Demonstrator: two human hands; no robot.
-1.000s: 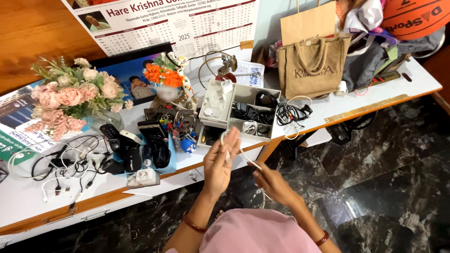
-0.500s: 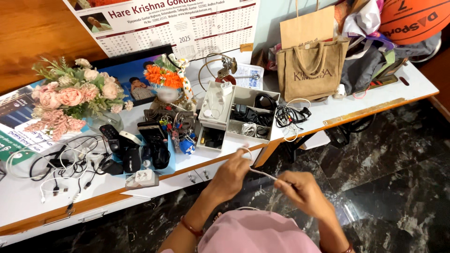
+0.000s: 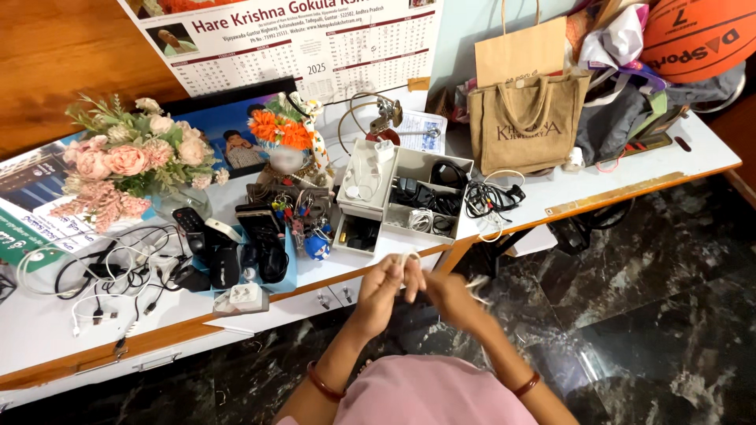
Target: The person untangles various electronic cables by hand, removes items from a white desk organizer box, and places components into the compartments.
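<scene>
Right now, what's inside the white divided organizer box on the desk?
The white organizer box holds white chargers in the left tray and coiled black cables and a white cable on the right. Anything beneath the coils is covered.

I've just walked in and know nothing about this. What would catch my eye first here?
Probably the two hands, left hand and right hand, held close together at the desk's front edge, working a thin white cable between the fingers. Behind them the white desk is crowded: a bouquet of pink flowers at the left, an open organiser box of cables and chargers in the middle, and an orange basketball at the far right corner.
</scene>
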